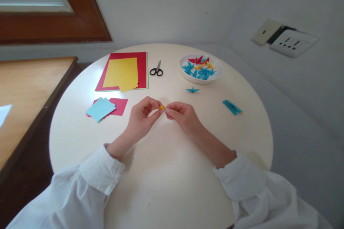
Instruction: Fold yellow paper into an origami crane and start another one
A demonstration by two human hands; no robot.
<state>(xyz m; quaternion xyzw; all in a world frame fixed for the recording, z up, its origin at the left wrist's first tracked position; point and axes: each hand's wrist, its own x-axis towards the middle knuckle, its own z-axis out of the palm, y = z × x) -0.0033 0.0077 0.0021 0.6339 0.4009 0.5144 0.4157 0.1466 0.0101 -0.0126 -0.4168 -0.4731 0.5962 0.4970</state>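
Between my fingertips, over the middle of the table, is a small piece of folded yellow paper (162, 107), mostly covered by the fingers. My left hand (143, 114) pinches it from the left. From the right, my right hand (182, 114) pinches it with thumb and forefinger. Just beyond the hands a blue paper crane (192, 90) lies on the table. Behind that crane stands a white dish (182, 73) with several blue, red and yellow paper cranes (200, 73) in it.
Red and yellow paper sheets (120, 71) lie stacked at the back left of the round white table (166, 186), with scissors (157, 69) beside them. Light blue and red paper squares (101, 108) lie nearer on the left. Folded blue paper strips (232, 107) rest at right.
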